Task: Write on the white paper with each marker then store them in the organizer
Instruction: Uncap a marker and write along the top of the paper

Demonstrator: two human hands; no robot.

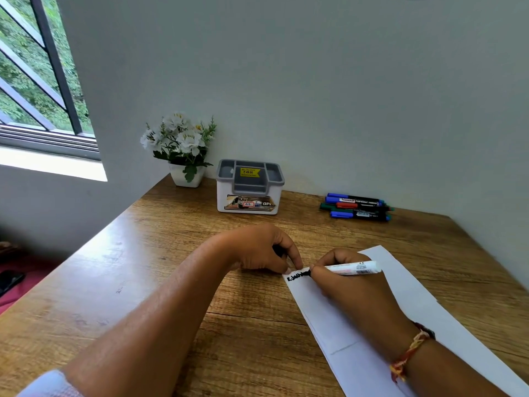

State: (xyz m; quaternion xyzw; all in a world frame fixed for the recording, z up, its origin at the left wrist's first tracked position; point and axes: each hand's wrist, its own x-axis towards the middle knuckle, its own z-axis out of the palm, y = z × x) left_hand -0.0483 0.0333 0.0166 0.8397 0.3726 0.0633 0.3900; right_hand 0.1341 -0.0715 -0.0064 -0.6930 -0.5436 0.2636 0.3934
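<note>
- Our right hand (pixel 352 285) grips the white marker (pixel 355 267), mid-word on the white paper (pixel 406 305); our left hand (pixel 257 250) clutches a black cap (pixel 277 250), pinning the corner.
- The other markers (pixel 356 207) wait; the organizer (pixel 249 186) holds none.

Wood-grain tabletop (pixel 171 267) pushed into a corner against the wall. Back left there's a small white pot of white flowers (pixel 187 176), and just beside it a white organizer (pixel 249 193) with a grey compartment insert. Further right, a bunch of markers (pixel 356 207) lie flat, side by side, with blue, red and green caps. Near the front right is the white paper (pixel 352 362), lying flat at an angle, with black scribble at its top corner.
</note>
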